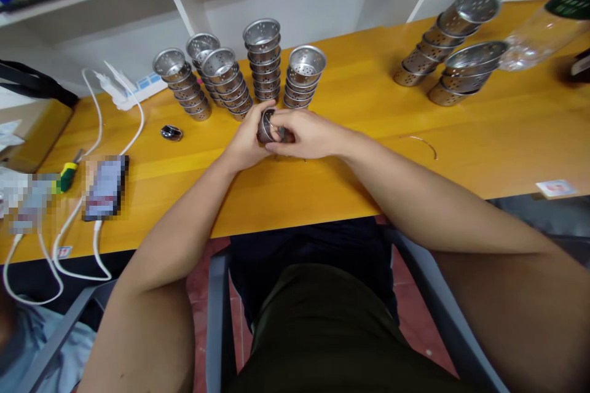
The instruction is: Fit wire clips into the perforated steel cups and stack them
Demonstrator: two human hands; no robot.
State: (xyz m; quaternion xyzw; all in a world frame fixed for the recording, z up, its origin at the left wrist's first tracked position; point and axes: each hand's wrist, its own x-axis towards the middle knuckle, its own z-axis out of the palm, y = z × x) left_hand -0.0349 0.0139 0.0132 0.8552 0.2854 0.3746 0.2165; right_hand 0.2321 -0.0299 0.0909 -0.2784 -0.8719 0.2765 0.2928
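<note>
We clamp the fingers of our left hand (pixel 246 144) around a dark round piece (pixel 264 128) over the table (pixel 322 190), at the centre of our view. Our right hand (pixel 306 130) bends its fingers in at the piece's three o'clock side; whether they pinch anything, we cannot tell. Perforated cups (pixel 262 64) stand stacked from ten to one o'clock of our hands; a thin wire (pixel 426 142) lies at three.

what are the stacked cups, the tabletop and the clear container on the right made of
Stacked cups: metal, probably stainless steel; silvery, shiny, with small holes and bright rims.
Tabletop: probably wood or wood-look laminate; orange-yellow with a soft sheen and faint grain-like streaks.
Clear container: likely thin plastic; see-through, with glossy highlights.
</note>
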